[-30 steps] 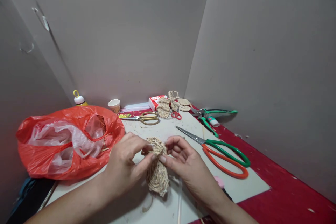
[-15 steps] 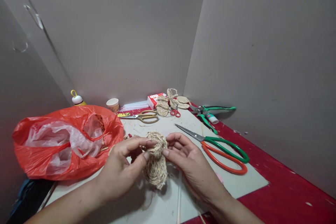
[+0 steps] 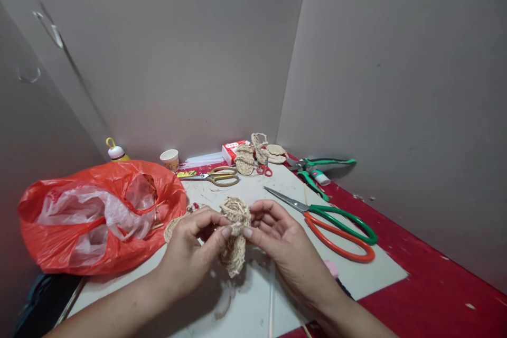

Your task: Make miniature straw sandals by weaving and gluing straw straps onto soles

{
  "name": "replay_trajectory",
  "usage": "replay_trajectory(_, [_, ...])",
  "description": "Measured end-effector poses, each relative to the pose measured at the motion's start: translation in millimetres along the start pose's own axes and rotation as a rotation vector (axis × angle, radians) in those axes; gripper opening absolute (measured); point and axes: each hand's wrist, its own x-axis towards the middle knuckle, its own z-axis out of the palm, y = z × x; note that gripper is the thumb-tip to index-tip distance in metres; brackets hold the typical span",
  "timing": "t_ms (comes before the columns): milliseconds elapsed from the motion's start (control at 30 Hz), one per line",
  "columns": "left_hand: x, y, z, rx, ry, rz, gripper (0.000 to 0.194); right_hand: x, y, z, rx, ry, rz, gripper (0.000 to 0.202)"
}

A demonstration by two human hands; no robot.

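Note:
A small sole-shaped piece of woven straw (image 3: 234, 257) hangs upright between my two hands above the white board. My left hand (image 3: 198, 245) pinches its left side near the middle with thumb and index finger. From the right, my right hand (image 3: 279, 235) grips the same piece with its thumb, other fingers curled behind. Another woven piece (image 3: 171, 228) lies partly hidden behind my left hand. Right of my hands rest large scissors (image 3: 336, 229) with one green and one orange handle loop.
A red plastic bag (image 3: 51, 243) fills the left. Farther back are a paper cup (image 3: 170, 158), bronze-handled scissors (image 3: 222, 176), more woven pieces (image 3: 245, 160), small red scissors (image 3: 264, 170), green-handled pliers (image 3: 328, 162) and a bottle (image 3: 116, 153). Grey partitions stand behind.
The woven piece has tilted and turned a little, its lower end slightly higher. My left fingertips have shifted slightly down toward its middle. The other woven piece shows more beside my left hand.

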Motion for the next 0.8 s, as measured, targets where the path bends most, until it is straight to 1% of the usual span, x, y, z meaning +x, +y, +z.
replay_trajectory(67, [0,0,1.8,0.004,0.009,-0.001,0.017,1,0,1,-0.001,0.007,0.006,0.037])
replay_trajectory(200, [-1,2,5.7,-0.045,-0.012,-0.032,0.018,2,-1,1,-0.008,0.031,0.014,0.035])
replay_trajectory(333, [0,3,8.4,-0.096,0.021,-0.098,0.019,2,2,1,-0.006,0.046,0.014,0.036])
replay_trajectory(400, [2,1,9.7,-0.137,0.027,-0.152,0.019,3,5,1,-0.018,0.055,0.022,0.037])
replay_trajectory(533, [8,-14,14.5,-0.300,-0.007,-0.305,0.019,9,15,-3,-0.089,0.032,0.106,0.036])
replay_trajectory(600, [11,-25,17.5,-0.336,-0.016,-0.349,0.021,14,20,-6,-0.102,0.021,0.151,0.036])
replay_trajectory(700, [14,-37,21.6,-0.303,-0.033,-0.365,0.019,18,26,-10,-0.078,0.049,0.182,0.037])
replay_trajectory(800, [14,-42,24.6,-0.279,-0.018,-0.359,0.017,20,27,-12,-0.060,0.080,0.202,0.037])
